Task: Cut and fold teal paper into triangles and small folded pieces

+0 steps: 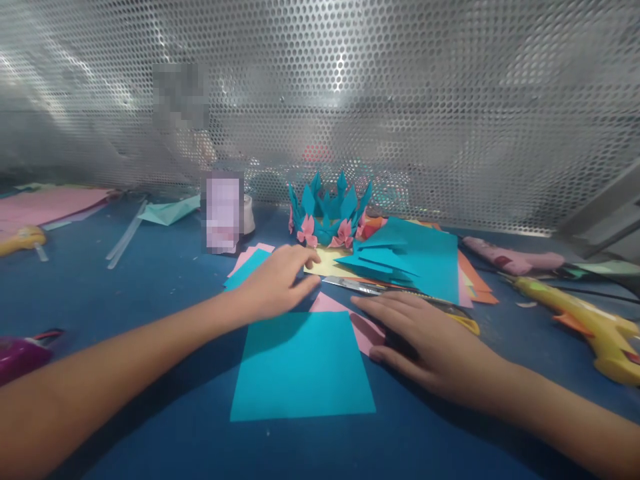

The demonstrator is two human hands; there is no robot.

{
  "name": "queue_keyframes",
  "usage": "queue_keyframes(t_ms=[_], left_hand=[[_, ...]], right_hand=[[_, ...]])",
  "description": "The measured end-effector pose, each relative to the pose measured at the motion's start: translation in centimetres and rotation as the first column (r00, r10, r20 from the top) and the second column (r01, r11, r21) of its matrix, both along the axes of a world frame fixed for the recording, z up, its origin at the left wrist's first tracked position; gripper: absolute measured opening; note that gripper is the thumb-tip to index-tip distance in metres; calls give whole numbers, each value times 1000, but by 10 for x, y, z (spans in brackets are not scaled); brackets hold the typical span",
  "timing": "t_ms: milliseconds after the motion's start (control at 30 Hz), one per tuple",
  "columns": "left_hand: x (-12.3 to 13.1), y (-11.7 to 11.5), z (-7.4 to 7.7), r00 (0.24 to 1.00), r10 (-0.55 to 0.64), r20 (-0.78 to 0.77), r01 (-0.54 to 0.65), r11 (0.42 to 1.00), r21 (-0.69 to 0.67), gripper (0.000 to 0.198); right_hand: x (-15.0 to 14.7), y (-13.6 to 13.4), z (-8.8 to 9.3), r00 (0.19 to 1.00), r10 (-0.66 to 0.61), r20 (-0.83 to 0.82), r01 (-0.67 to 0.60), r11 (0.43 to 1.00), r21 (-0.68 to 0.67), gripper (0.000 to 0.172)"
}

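Observation:
A blue paper square (303, 373) lies flat on the table, partly over a pink paper sheet (369, 332). My left hand (277, 283) is over its far edge, fingers bent and thumb apart, with nothing visible in it. Beside the sheet on the right, my right hand (425, 333) rests low with fingers stretched out. Beyond its fingertips lies a pair of scissors (350, 285), its yellow handles partly hidden behind that hand. A folded blue paper crown (327, 230) with pink paper bows stands behind both hands. Blue paper pieces (420, 257) are stacked to its right.
On the right lie a yellow glue gun (580, 320) and a pink glue gun (515, 258). Glue sticks (126, 237) and pink sheets (55, 207) are on the left. A purple object (23, 358) sits at the left edge. A perforated metal panel (350, 100) closes the back.

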State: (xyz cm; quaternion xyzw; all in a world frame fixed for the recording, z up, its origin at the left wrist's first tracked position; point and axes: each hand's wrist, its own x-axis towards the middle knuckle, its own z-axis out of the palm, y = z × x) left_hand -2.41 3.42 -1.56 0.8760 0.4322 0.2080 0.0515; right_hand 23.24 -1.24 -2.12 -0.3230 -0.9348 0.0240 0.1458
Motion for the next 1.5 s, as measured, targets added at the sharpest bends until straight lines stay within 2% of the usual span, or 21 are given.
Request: queue_keyframes(t_ms=[67, 133, 233, 400, 533, 600, 667, 733, 800, 867, 967, 1067, 1133, 1200, 1300, 1400, 1500], left_hand=[[9, -14, 1, 995, -100, -23, 98, 991, -94, 47], [16, -26, 1, 985, -145, -96, 129, 978, -162, 73], [22, -37, -1, 990, -95, -104, 74, 979, -190, 80], [24, -43, -1, 997, -57, -45, 40, 951, -306, 86], [29, -51, 5, 997, -43, -56, 23, 948, -319, 87], [31, -52, 8, 998, -28, -54, 14, 972, -233, 72], [31, -50, 9, 997, -63, -48, 55, 988, -143, 38], [30, -45, 7, 986, -166, -34, 163, 983, -86, 12], [29, -40, 4, 980, -197, -13, 196, 979, -48, 14], [28, -38, 2, 984, -179, 25, 178, 984, 12, 11], [26, -38, 2, 985, -174, 24, 169, 975, 142, 17], [24, -37, 6, 975, -222, -31, 224, 959, 176, 5], [21, -35, 11, 972, -234, -9, 233, 962, 141, 9], [18, -30, 16, 984, -160, 74, 151, 982, 109, 11], [12, -20, 20, 995, -10, 97, 2, 997, 78, 14], [5, -11, 23, 991, 128, -26, -127, 992, 28, 25], [-2, -5, 28, 935, 256, -245, -264, 964, 0, 34]], right_hand=[[-1, 0, -2, 1000, 5, -30, -7, 999, -43, 45], [-1, 1, -3, 998, 14, -66, -19, 997, -81, 42], [-1, 0, -6, 991, -10, -133, -10, 989, -150, 40], [-3, -2, -11, 931, -166, -326, 58, 947, -316, 38], [-4, -2, -14, 883, -175, -435, -13, 918, -396, 39], [-5, -3, -13, 883, -119, -455, -42, 944, -327, 38], [-6, -5, -12, 893, -59, -445, -51, 971, -233, 33], [-7, -8, -10, 909, -1, -418, -72, 985, -159, 24], [-7, -10, -9, 918, 79, -389, -115, 991, -70, 19], [-6, -12, -7, 916, 180, -358, -175, 984, 47, 21], [-5, -15, -3, 911, 317, -263, -273, 943, 191, 26], [-3, -17, 2, 906, 377, -190, -329, 913, 242, 26], [0, -14, 3, 904, 364, -224, -307, 917, 253, 28], [4, -8, 3, 917, 281, -283, -211, 944, 254, 29], [8, 2, 0, 957, 65, -282, 0, 974, 227, 16], [6, 9, -6, 983, 71, -170, -35, 978, 208, 18], [-1, 9, -10, 992, 101, -72, -84, 975, 204, 25]])
